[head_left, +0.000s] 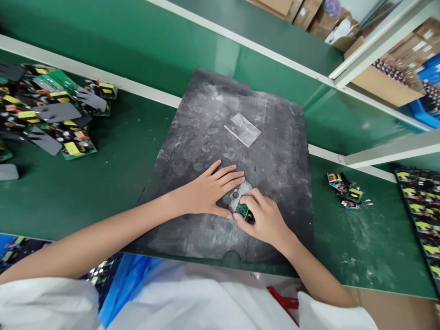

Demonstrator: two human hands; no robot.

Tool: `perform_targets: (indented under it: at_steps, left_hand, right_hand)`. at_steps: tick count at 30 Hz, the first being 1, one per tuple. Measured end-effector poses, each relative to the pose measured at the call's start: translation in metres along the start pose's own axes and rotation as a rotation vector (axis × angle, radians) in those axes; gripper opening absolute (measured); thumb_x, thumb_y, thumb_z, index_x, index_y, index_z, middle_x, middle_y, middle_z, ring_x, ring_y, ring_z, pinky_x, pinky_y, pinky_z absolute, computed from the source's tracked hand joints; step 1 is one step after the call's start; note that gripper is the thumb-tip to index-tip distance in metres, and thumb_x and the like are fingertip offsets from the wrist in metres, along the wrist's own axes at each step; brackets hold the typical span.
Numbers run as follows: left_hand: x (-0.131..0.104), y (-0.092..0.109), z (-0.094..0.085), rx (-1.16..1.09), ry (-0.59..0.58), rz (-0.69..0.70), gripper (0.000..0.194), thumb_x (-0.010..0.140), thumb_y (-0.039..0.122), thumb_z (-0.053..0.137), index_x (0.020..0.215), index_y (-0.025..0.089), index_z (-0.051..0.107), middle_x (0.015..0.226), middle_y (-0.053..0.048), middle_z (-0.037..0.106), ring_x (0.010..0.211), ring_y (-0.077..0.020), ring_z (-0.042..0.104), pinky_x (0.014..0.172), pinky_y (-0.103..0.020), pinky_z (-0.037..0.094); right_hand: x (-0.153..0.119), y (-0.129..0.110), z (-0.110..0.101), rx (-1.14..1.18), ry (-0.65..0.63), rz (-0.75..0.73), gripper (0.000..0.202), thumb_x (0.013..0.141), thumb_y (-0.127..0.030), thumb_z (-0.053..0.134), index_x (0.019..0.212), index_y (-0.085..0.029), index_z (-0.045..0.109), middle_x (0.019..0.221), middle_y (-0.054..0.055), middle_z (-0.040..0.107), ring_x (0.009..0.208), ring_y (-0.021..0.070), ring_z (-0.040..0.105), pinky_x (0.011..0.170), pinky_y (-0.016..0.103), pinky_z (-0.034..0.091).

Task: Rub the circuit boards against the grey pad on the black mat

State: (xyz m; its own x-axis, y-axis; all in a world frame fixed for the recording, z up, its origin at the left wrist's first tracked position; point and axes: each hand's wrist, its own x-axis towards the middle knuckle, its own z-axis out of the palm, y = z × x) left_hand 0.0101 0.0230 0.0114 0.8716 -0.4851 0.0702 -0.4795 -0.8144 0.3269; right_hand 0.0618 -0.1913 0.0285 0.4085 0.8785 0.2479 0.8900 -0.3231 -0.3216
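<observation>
My right hand (264,215) is closed around a small green circuit board (242,209), its fingertips on the board's edges. Dark components on it show partly beneath my fingers. Flat on the black mat (195,137) lies my left hand (213,189), fingers spread and nothing in it. Between the two hands, a grey metal plate (244,188) with a dark round spot lies against the board; whether the two are joined I cannot tell. Farther up the mat rests a clear, shiny flat rectangle (243,129).
Circuit boards with grey plates (57,112) are heaped on the green bench (127,151) at left. A few loose boards (349,190) lie right of the mat. At far right stands a black tray (400,183) of boards. Cardboard boxes (307,16) sit behind the white frame (337,82).
</observation>
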Motion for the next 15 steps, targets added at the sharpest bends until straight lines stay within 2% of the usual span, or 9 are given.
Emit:
perform_targets:
  at_steps: [15]
  left_hand:
    - [-0.0002,0.0006,-0.0002,0.021,0.014,0.0,0.086,0.083,0.071,0.034,0.147,0.015,0.024,0.152,-0.008,0.03,0.142,-0.0282,0.019,0.116,-0.049,0.001]
  right_hand:
    - [-0.0005,0.0004,0.0005,-0.007,-0.015,0.006,0.02,0.088,-0.038,0.047,0.087,-0.018,0.052,0.08,0.003,0.049,0.06,0.0126,0.049,0.053,0.024,0.04]
